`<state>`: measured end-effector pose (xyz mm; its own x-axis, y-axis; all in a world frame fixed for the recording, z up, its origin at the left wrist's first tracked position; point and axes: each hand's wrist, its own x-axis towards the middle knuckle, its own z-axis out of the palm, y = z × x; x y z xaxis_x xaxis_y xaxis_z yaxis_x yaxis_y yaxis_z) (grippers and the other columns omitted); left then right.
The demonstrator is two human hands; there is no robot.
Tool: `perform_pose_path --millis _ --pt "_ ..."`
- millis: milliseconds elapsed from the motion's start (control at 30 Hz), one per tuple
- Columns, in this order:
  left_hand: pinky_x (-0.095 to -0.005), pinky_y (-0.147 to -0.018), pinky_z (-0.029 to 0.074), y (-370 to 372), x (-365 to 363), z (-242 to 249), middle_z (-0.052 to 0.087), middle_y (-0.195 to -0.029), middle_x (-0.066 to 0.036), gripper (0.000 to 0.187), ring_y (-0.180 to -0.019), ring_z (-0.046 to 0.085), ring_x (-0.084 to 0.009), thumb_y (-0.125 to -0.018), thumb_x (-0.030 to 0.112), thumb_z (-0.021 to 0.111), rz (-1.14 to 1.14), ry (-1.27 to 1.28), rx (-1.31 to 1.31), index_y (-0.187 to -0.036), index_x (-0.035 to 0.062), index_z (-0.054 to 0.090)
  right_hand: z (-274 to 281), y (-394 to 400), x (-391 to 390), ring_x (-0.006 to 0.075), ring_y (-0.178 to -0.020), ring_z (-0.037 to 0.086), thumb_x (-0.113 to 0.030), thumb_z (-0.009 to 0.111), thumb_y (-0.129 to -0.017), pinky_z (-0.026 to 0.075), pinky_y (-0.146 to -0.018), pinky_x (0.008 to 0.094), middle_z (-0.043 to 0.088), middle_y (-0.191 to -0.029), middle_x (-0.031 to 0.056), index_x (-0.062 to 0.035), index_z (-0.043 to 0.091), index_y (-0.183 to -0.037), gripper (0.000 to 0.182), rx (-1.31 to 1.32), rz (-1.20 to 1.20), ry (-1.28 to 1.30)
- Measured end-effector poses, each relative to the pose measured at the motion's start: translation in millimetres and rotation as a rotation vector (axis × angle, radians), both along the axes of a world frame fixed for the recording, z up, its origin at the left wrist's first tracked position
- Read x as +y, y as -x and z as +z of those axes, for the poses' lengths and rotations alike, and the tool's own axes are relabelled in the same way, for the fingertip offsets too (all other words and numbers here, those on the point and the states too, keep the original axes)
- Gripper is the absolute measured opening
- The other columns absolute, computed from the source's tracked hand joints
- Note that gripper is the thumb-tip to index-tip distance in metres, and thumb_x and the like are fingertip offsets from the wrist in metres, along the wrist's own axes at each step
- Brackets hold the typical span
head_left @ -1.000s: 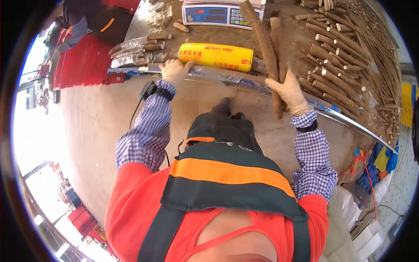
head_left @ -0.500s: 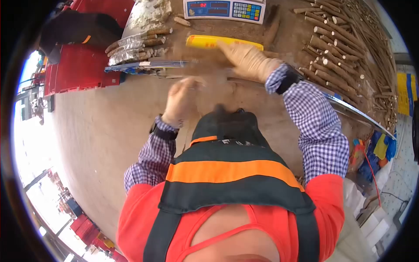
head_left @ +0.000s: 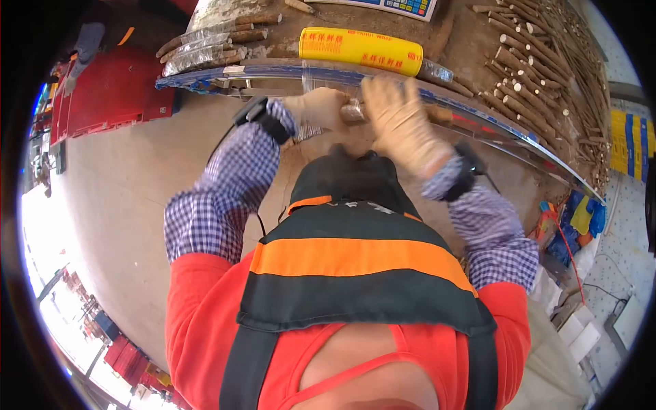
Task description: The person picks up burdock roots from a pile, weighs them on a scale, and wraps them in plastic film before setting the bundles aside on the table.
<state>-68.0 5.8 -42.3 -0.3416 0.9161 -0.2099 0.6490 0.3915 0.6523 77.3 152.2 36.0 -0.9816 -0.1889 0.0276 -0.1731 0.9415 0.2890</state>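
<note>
My left hand (head_left: 319, 109), gloved in beige, is closed around a brown root (head_left: 352, 111) with clear film on it, in front of the table edge. A strip of clear film (head_left: 315, 76) runs from the table edge down to this hand. My right hand (head_left: 402, 124), also gloved, has its fingers stretched out beside the root's right side. Whether its palm touches the root is hidden. Just beyond both hands lies a yellow cling film package (head_left: 361, 51) with red print. At its right end sits a film-covered piece (head_left: 437, 70).
Film-wrapped roots (head_left: 212, 48) lie at the table's left. Many cut roots (head_left: 523, 75) are piled on the right. A scale (head_left: 408, 5) stands at the back, partly out of view. The table's metal edge (head_left: 509, 131) curves before me. Red crates (head_left: 113, 102) stand left.
My left hand has moved up and right to the table edge. My right hand has come down off the yellow package, its fingers now stretched. The view has shifted, and the scale sits higher.
</note>
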Motion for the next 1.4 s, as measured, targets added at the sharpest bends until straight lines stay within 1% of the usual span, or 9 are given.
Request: perform_pose_path --millis 100,233,333,533,700,867,1100,1167,1400 --pt "-0.0430 -0.076 0.053 6 6 16 0.068 -0.092 -0.022 0.065 -0.088 0.068 -0.0317 -0.060 0.033 0.082 -0.407 0.516 -0.003 -0.112 0.0012 0.060 -86 0 -24 0.0277 -0.098 0.063 -0.039 0.078 -0.067 0.050 -0.085 0.0398 0.063 -0.099 0.0115 -0.0020 0.056 -0.114 0.064 -0.104 -0.168 0.117" --pt "-0.0448 -0.081 0.051 -52 -11 -6 0.067 -0.095 -0.018 0.044 -0.093 0.065 -0.0354 -0.066 0.019 0.077 -0.064 0.110 0.772 -0.104 0.0039 0.059 -65 12 4 0.0322 -0.084 0.066 -0.030 0.079 -0.066 0.053 -0.075 0.0401 0.064 -0.089 0.0135 -0.0054 0.059 -0.098 0.045 -0.414 -0.269 0.544" --pt "-0.0436 -0.085 0.051 -30 -6 -32 0.066 -0.101 -0.020 0.068 -0.099 0.063 -0.0395 -0.064 0.037 0.082 -0.171 -0.026 -0.051 -0.113 -0.0004 0.053 -73 -8 -11 0.0330 -0.087 0.065 -0.032 0.078 -0.066 0.052 -0.078 0.0406 0.064 -0.091 0.0147 -0.0057 0.060 -0.099 0.046 -0.407 -0.262 0.498" --pt "-0.0394 -0.080 0.053 -51 7 0 0.070 -0.099 -0.021 0.055 -0.097 0.068 -0.0290 -0.068 0.047 0.072 -0.228 0.212 0.700 -0.101 0.0038 0.066 -78 -1 -8 0.0310 -0.096 0.063 -0.033 0.077 -0.069 0.050 -0.082 0.0435 0.065 -0.098 0.0166 -0.0082 0.062 -0.097 0.040 -0.292 -0.324 0.801" --pt "-0.0409 -0.077 0.052 2 13 -28 0.067 -0.092 -0.015 0.047 -0.091 0.066 -0.0307 -0.068 0.041 0.073 -0.380 0.109 -0.113 -0.099 0.0069 0.064 -79 0 -25 0.0300 -0.089 0.065 -0.028 0.074 -0.071 0.051 -0.075 0.0448 0.065 -0.093 0.0149 -0.0069 0.059 -0.095 0.035 0.126 -0.165 0.090" --pt "-0.0428 -0.079 0.051 -39 14 4 0.064 -0.096 -0.014 0.054 -0.093 0.064 -0.0330 -0.068 0.030 0.078 -0.215 0.248 0.541 -0.112 0.0065 0.057 -79 4 2 0.0336 -0.086 0.066 -0.036 0.079 -0.063 0.052 -0.078 0.0432 0.065 -0.089 0.0165 -0.0055 0.059 -0.098 0.051 -0.359 -0.434 0.863" --pt "-0.0444 -0.082 0.050 -13 13 12 0.065 -0.099 -0.020 0.060 -0.097 0.063 -0.0374 -0.063 0.031 0.080 -0.380 0.196 -0.057 -0.113 0.0061 0.058 -105 1 -6 0.0350 -0.094 0.065 -0.038 0.075 -0.067 0.051 -0.084 0.0419 0.067 -0.100 0.0186 -0.0013 0.061 -0.102 0.053 -0.188 -0.323 0.503" --pt "-0.0439 -0.084 0.050 -38 13 7 0.066 -0.106 -0.022 0.066 -0.100 0.063 -0.0387 -0.064 0.032 0.081 -0.187 0.173 0.641 -0.119 0.0057 0.057 -67 13 14 0.0348 -0.094 0.065 -0.040 0.074 -0.068 0.051 -0.083 0.0420 0.067 -0.103 0.0210 -0.0027 0.063 -0.105 0.053 -0.389 -0.355 0.807" --pt "-0.0419 -0.087 0.050 27 16 1 0.064 -0.114 -0.019 0.065 -0.099 0.063 -0.0352 -0.065 0.034 0.083 -0.425 0.305 -0.164 -0.119 0.0057 0.060 -87 13 -31 0.0308 -0.083 0.065 -0.021 0.065 -0.080 0.051 -0.073 0.0413 0.064 -0.085 0.0089 -0.0083 0.061 -0.094 0.019 0.208 -0.089 0.159"
